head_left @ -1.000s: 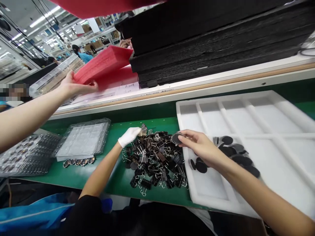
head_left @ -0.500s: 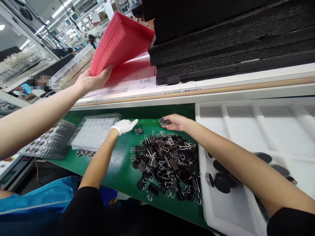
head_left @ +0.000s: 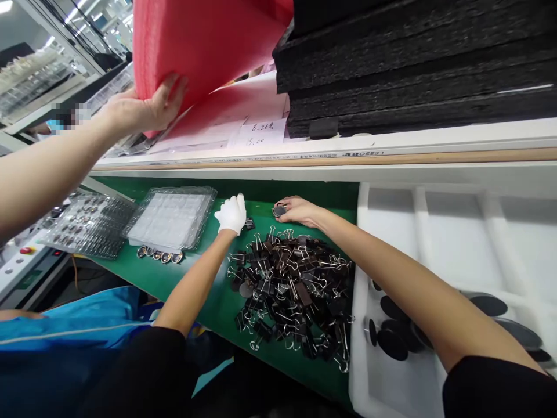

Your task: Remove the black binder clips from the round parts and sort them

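My right hand (head_left: pixel 296 210), bare, holds a round dark disc (head_left: pixel 279 211) with a light rim between thumb and fingers, just above the green tabletop. To its left is my left hand (head_left: pixel 231 215) in a white glove, fingers curled in and thumb up; whatever it may hold is hidden. A single black binder clip (head_left: pixel 249 223) lies right beside the glove, partly covered by it. Below both hands spreads a heap of black binder clips (head_left: pixel 291 290) with silver wire handles. A loose grey disc (head_left: pixel 246 289) shows at the heap's left edge.
Another person's hand (head_left: pixel 150 110) grips a red foam stack (head_left: pixel 213 52) above the shelf (head_left: pixel 243 165). Black foam sheets (head_left: pixel 413 75) are piled there. Clear plastic trays (head_left: pixel 172 217) and several metal rings (head_left: pixel 165 256) lie left. A white divided tray (head_left: pixel 363 348) with black discs stands right.
My left hand has moved right to the single clip, its fingers curling in. My right hand has shifted slightly left with the disc. The view has shifted; the red foam appears larger and higher.
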{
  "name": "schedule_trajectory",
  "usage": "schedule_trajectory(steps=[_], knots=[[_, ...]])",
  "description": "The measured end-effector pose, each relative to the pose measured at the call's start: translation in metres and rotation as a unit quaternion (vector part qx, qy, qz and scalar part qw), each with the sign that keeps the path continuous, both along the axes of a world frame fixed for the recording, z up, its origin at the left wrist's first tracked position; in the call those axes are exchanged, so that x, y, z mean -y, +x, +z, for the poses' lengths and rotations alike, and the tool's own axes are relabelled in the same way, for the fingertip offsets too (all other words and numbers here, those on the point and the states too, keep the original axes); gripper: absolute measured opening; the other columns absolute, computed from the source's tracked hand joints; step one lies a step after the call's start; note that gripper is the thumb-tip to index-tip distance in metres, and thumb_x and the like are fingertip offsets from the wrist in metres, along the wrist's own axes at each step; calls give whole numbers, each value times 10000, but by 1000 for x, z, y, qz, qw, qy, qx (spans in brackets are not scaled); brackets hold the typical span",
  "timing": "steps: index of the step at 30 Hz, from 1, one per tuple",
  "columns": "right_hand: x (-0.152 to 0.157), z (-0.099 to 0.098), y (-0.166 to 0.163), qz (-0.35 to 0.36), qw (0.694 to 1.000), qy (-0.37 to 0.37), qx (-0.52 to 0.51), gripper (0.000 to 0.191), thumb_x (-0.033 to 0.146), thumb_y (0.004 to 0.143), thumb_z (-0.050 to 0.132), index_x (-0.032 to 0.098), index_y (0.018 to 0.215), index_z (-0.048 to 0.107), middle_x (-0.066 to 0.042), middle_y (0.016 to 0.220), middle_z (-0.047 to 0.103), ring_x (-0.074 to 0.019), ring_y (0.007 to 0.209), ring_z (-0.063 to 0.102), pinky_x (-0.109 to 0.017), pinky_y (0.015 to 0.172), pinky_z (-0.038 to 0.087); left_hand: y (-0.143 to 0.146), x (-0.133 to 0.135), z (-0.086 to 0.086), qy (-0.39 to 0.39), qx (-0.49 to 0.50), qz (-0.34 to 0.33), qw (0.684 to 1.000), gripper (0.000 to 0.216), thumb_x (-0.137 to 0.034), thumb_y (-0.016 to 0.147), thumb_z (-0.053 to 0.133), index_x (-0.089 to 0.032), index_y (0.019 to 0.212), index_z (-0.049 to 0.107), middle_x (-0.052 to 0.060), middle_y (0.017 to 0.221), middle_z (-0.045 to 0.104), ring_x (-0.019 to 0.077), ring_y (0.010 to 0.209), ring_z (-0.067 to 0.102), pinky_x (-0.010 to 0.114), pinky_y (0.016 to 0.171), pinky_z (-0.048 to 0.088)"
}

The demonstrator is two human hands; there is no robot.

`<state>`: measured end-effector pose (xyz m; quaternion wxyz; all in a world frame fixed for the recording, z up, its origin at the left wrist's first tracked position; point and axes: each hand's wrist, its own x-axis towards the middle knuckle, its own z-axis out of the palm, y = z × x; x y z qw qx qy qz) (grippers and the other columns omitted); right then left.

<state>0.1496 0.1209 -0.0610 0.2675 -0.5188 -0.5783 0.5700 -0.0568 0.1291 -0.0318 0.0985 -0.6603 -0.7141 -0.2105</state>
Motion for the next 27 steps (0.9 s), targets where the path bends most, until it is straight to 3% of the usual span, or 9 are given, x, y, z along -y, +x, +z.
schedule_trajectory(steps=[3,6,9,13,18,27], knots=[[-7,-6,2,36,994,77,66,335,121,768,850,149,1076,720,-55,1061,740,-206,946,703,-370,875,577,-7,-2,-27,-127,18,40,991,439,-392,1100,276,-164,1072,650,143,1072,703,316,1091,673,494,908,481],[-15,-8,0,77,979,150,115,444,96,631,897,178,1046,762,-40,980,751,-217,895,696,-344,858,543,-15,-5,-36,-143,25,41,989,432,-373,1084,248,-244,1130,658,143,1214,692,322,1139,648,490,923,474],[-21,-6,-8,121,959,212,147,439,175,634,907,203,1054,781,-29,935,730,-218,886,671,-348,858,514,-20,-5,-41,-140,26,36,989,454,-347,1079,218,-261,1143,659,133,1241,686,321,1166,627,478,933,458],[-29,-6,-24,153,934,268,181,435,240,640,914,202,1058,800,-64,1022,691,-229,928,628,-349,845,484,-23,-3,-49,-133,30,32,990,443,-302,1073,221,-269,1147,657,115,1238,690,301,1158,623,444,916,452],[-37,-12,-40,196,917,283,201,444,267,661,909,209,1088,803,-47,988,669,-205,867,610,-321,780,461,-26,-5,-54,-131,37,35,990,467,-310,1085,192,-280,1151,653,90,1250,692,280,1165,619,420,910,452],[-33,-17,-49,193,911,281,230,481,351,692,883,290,1154,765,-38,1095,642,-239,962,582,-331,744,415,-28,-7,-58,-124,53,33,990,481,-329,1091,177,-281,1121,654,64,1230,694,271,1160,619,423,933,463]])
